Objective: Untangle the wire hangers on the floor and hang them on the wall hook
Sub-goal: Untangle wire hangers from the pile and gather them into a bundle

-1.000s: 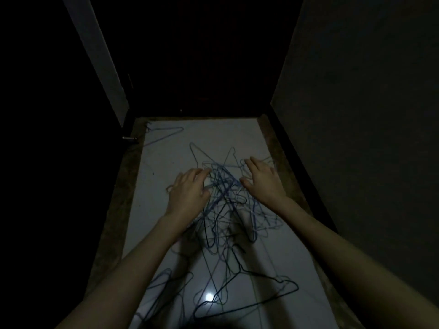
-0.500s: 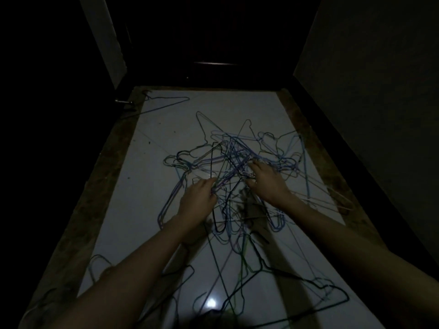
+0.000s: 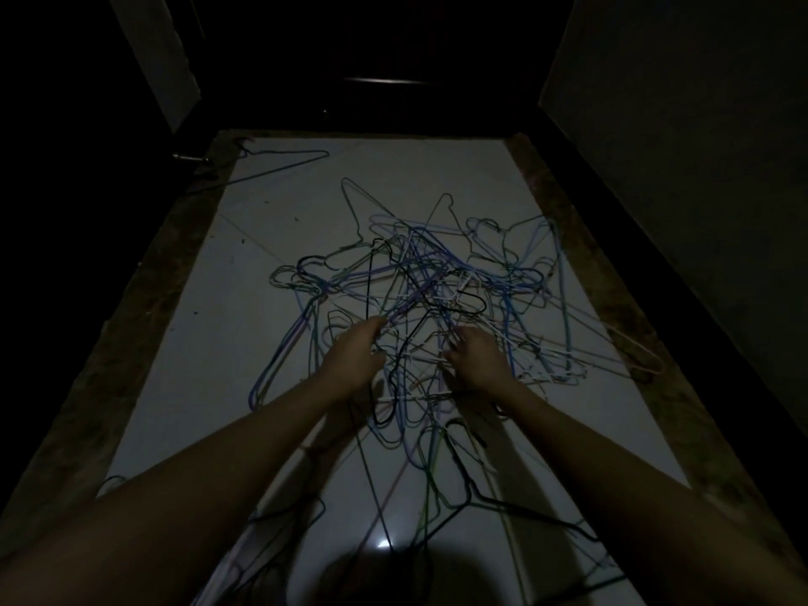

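A tangled heap of wire hangers (image 3: 437,282), blue, purple, black, white and green, lies on the pale floor tiles (image 3: 245,325). My left hand (image 3: 354,358) reaches into the near left of the heap, its fingers curled round a purple and green wire. My right hand (image 3: 474,356) sits at the near middle of the heap, fingers curled down among white and black wires. A lone dark hanger (image 3: 280,161) lies apart at the far left. More hangers (image 3: 472,496) lie between my forearms. No wall hook shows in this dim view.
A dark wall (image 3: 682,177) runs along the right, with a black skirting strip. A dark door (image 3: 376,59) closes off the far end. A brown stone border (image 3: 131,325) edges the tiles on both sides. A small metal doorstop (image 3: 188,157) stands at the far left.
Both hands have drawn back from the top of the heap toward me and curled into the wires. The view has tilted so more of the heap shows.
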`<state>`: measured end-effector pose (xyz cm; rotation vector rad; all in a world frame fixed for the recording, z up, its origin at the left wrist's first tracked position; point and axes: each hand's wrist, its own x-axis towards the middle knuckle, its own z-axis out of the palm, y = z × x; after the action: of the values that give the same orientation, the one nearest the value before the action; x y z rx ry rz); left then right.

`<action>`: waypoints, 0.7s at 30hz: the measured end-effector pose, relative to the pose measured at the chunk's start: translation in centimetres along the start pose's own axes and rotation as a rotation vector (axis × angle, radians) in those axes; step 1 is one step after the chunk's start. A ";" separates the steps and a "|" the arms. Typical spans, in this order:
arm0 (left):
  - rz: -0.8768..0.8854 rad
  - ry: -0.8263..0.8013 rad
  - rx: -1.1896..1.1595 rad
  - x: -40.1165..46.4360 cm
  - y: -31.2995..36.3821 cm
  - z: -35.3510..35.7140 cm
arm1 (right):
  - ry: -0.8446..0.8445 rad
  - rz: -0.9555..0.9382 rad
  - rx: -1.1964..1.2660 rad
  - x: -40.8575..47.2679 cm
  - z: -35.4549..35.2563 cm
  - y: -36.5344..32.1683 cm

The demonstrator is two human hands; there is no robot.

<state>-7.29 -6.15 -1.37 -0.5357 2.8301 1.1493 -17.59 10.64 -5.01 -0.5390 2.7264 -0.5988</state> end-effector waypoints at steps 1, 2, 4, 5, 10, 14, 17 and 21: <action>0.005 0.003 -0.018 0.3 0.2 0.5 | 0.020 0.028 0.043 0.2 0.1 0.3; 0.000 0.009 -0.047 0.5 0.2 1.0 | 0.032 0.059 0.078 0.3 0.3 0.5; -0.034 0.022 -0.129 0.6 -0.1 2.1 | 0.034 0.110 0.134 0.4 0.7 0.8; -0.053 0.030 -0.174 0.6 -0.4 2.5 | 0.035 0.133 0.153 0.4 1.0 0.8; -0.142 0.082 -0.263 -0.2 -1.9 3.6 | 0.013 0.207 0.571 -0.4 0.7 1.0; -0.162 0.098 -0.299 -0.7 -2.0 4.4 | -0.135 0.115 0.468 -2.5 0.3 1.1; -0.118 0.088 -0.287 -0.8 -1.4 5.0 | -0.249 0.042 0.379 -3.4 -0.2 1.1; -0.110 0.093 -0.268 -0.8 -0.3 5.7 | 0.175 0.159 0.463 -3.2 -1.0 2.2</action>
<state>-6.94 -2.20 -5.53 -0.7684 2.6937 1.5295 -15.73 14.18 -4.46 -0.1594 2.6177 -1.2346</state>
